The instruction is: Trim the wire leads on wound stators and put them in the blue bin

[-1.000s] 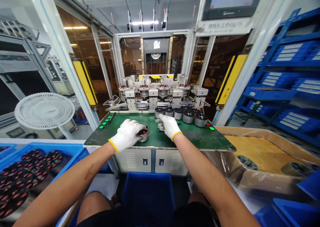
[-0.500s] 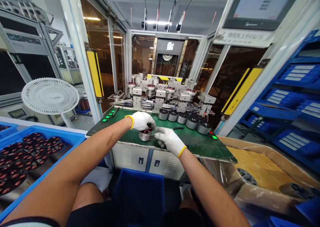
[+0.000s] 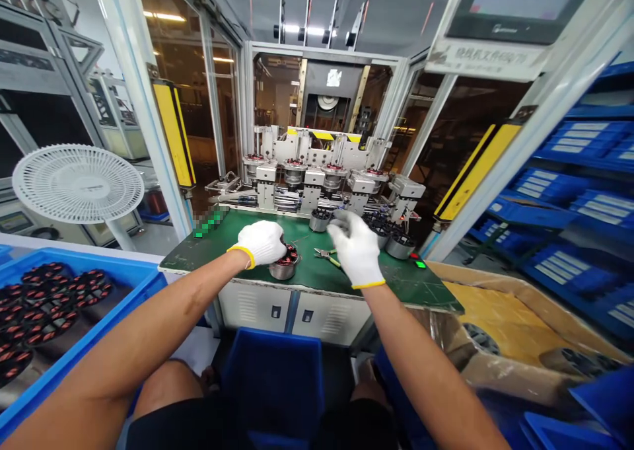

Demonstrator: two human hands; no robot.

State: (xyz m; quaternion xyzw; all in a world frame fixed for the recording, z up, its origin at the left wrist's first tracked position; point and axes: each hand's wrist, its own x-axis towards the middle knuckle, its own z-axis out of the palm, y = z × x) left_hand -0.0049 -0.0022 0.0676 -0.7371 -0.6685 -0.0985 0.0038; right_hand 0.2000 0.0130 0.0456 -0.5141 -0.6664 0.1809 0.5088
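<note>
My left hand, in a white glove, is closed over the top of a metal stator with copper windings that stands on the green worktop. My right hand, also gloved, is lifted above the worktop with its fingers loosely stretched toward a row of grey stators at the back; it holds nothing. Small pliers lie on the green surface between my two hands.
A winding machine with several stations stands behind the worktop. At the left are a white fan and a blue bin of wound stators. A lined cardboard box sits at the right, a blue bin before my knees.
My right hand has let go of the wound stator and risen back and right toward the row of grey stators. My left hand has stayed on the stator.
</note>
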